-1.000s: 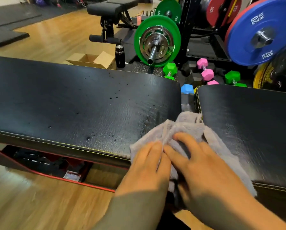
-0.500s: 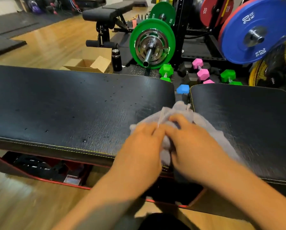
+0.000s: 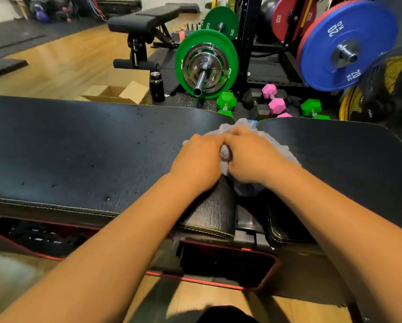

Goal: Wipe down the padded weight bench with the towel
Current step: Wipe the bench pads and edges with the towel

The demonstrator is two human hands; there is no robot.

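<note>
Over the gap [image 3: 247,220] between the two pads of the bench, toward its far edge, the left hand [image 3: 197,162] and right hand [image 3: 253,157] sit knuckle to knuckle. The fingers of both are curled down into the towel [image 3: 225,156], which is clamped in a wad between them. The grey cloth spills out past the right hand onto the seat pad [image 3: 335,164], and a fold of it hangs down into the gap beneath the right wrist.

The step looks like working the inner ends of the pads, where they round off into the gap. A tight wad suits that crevice, since it can be pushed down along the curved end of the long pad [image 3: 78,148] and drawn toward the near edge. The hanging fold could catch on the frame below, so it is best gathered up first.

For the flat surfaces the cloth would probably do better opened under a flat palm. Droplets [image 3: 106,198] are scattered across the long pad from its far edge to its stitched near edge, well to the left of the hands. Overlapping passes running along the pad, starting from the gap, should pick them up instead of pushing them about. The vinyl is creased, so firm, slow pressure should help lift liquid from the grain.
</note>
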